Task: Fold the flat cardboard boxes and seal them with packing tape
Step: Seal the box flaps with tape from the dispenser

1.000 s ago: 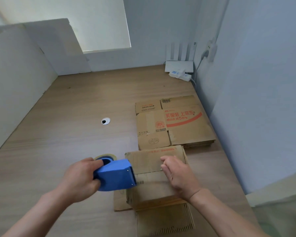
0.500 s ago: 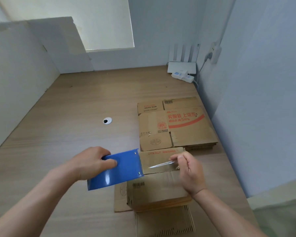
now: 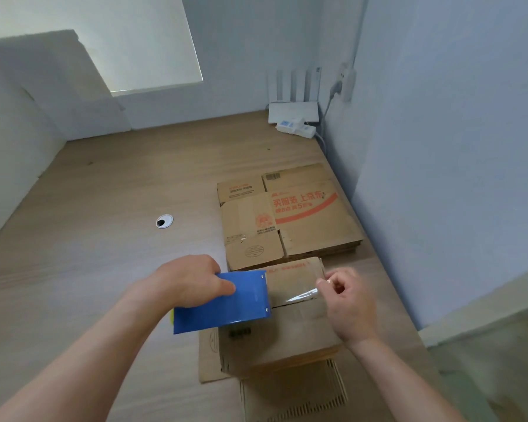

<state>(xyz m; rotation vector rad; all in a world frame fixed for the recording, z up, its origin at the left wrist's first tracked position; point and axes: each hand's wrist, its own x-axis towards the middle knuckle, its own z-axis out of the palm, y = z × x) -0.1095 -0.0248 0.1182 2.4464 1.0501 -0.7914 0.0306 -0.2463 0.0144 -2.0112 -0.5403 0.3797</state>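
A folded brown cardboard box [image 3: 290, 333] stands on the wooden table in front of me, its top flaps closed. My left hand [image 3: 192, 284] grips a blue tape dispenser [image 3: 223, 303] held over the box's left side. A strip of clear packing tape [image 3: 299, 295] stretches from the dispenser to the right across the box top. My right hand [image 3: 348, 303] pinches the free end of that tape above the box's right edge.
A pile of flat cardboard boxes [image 3: 287, 214] with red print lies just beyond the box, against the right wall. Another flat sheet [image 3: 293, 394] lies under the box towards me. A cable hole [image 3: 164, 221] is in the table. A white router [image 3: 293, 112] sits at the far corner.
The dispenser went from lying against the box to held flat above it. My right hand left the box top, took the tape end and drew it out to the right.
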